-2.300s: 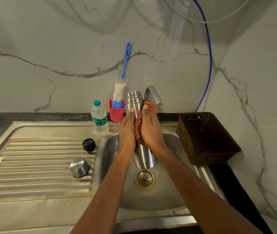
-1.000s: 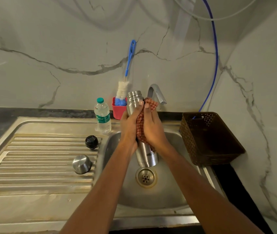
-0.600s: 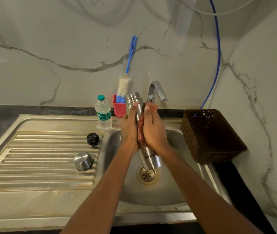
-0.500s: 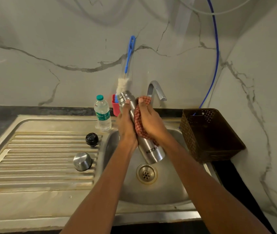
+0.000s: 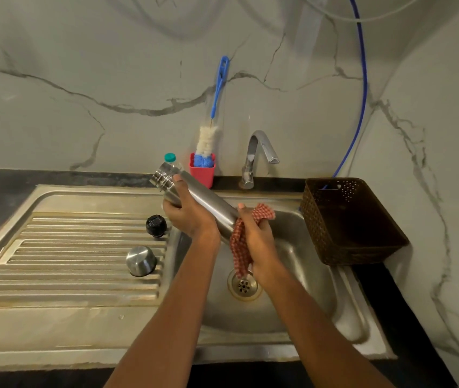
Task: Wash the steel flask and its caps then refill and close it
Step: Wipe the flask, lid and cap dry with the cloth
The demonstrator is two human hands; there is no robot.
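The steel flask (image 5: 208,204) lies steeply tilted over the sink basin (image 5: 306,275), its open threaded mouth pointing up and left. My left hand (image 5: 190,215) grips it near the neck. My right hand (image 5: 254,242) holds a red checked cloth (image 5: 240,247) wrapped round the flask's lower end, which is hidden. On the ribbed drainboard (image 5: 68,261) stand the black inner cap (image 5: 156,226) and the steel outer cap (image 5: 141,260), dome up.
A plastic water bottle (image 5: 170,158) with a green cap stands behind the flask mouth. A red cup (image 5: 202,173) holds a blue-handled bottle brush (image 5: 217,96). The tap (image 5: 259,152) is off. A brown basket (image 5: 348,222) sits right of the sink. The drain (image 5: 244,285) lies below the cloth.
The flask has swung from upright to steeply tilted, mouth going left. My right hand with the cloth slid down from the upper body to the flask's bottom end.
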